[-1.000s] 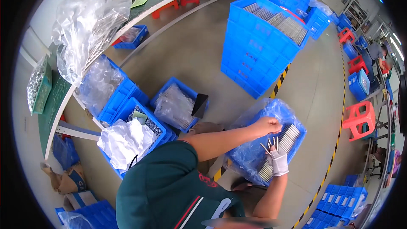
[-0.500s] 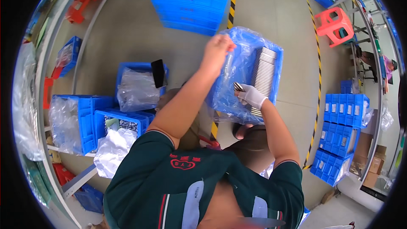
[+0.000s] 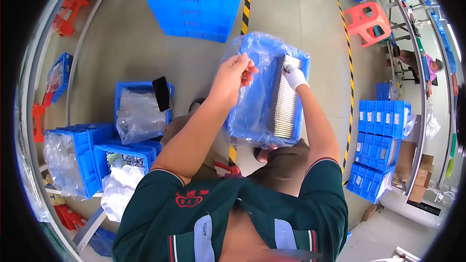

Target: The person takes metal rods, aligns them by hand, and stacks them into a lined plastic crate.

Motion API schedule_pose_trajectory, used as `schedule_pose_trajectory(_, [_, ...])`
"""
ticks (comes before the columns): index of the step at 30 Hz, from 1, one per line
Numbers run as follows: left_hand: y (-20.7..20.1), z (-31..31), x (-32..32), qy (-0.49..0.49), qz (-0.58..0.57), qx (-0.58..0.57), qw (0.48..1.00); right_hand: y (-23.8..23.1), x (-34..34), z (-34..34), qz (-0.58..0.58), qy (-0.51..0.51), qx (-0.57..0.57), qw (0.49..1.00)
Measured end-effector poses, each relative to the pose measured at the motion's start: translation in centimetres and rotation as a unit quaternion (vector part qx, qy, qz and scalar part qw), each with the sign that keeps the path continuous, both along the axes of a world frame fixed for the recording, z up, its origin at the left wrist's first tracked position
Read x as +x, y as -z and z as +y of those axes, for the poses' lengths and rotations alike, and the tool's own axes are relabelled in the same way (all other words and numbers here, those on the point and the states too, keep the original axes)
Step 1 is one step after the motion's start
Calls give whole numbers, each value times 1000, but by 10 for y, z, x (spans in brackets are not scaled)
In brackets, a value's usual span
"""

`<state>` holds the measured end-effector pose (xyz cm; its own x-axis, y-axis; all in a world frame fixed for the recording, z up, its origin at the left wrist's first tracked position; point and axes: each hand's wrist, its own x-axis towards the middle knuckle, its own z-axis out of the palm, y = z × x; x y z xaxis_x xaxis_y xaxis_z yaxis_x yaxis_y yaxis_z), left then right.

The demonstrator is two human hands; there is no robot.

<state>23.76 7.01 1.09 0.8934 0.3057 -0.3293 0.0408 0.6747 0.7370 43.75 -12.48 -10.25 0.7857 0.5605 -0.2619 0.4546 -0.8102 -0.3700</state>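
A blue crate [image 3: 306,58] lined with clear plastic film [image 3: 250,116] sits before me. Along its right side runs a long row of slim, shiny metal rods [image 3: 284,114], packed side by side. My right hand [image 3: 296,76], in a white glove, is at the far end of this row, fingers closed on rods there; its fingertips are partly hidden. Over the crate's left side is my bare left hand [image 3: 235,75]. Its fingers are curled with thumb and forefinger pinched together; whatever they hold is too small to name.
Stacked blue crates [image 3: 194,7] stand beyond, at far left. Left of my legs, a black phone [image 3: 162,93] lies on a film-covered crate [image 3: 119,102], near a crate of small metal parts [image 3: 133,159]. Rightward are a red stool [image 3: 370,22] and more stacked crates [image 3: 376,150].
My right hand has moved from the crate's middle to the far end of the row, carrying rods. My left hand has come lower, nearer me, and the whole view has shifted.
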Motion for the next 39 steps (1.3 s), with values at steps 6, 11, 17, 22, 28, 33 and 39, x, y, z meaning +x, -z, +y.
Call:
schedule_pose_trajectory(6, [10, -11, 1, 6, -7, -32, 999, 39, 43, -28, -231, -44, 20, 972])
schedule_pose_trajectory(11, [9, -6, -7, 12, 17, -6, 1000, 14, 13, 4, -250, 100, -161, 950])
schedule_pose_trajectory(17, [3, -4, -7, 12, 25, -25, 999, 19, 16, 0, -242, 67, -200, 947])
schedule_pose_trajectory(22, [3, 0, -12, 6, 14, -26, 1000, 25, 12, -1, -241, 95, -158, 953])
schedule_pose_trajectory(28, [5, -3, -5, 1, 10, -39, 999, 27, 17, -15, -209, 136, -121, 961])
schedule_pose_trajectory(33, [-7, 9, -10, -13, 6, -18, 1000, 23, 17, -3, -227, 81, -206, 948])
schedule_pose_trajectory(39, [2, 1, -7, 1, 7, -34, 999, 30, 10, -15, -220, 89, -205, 949])
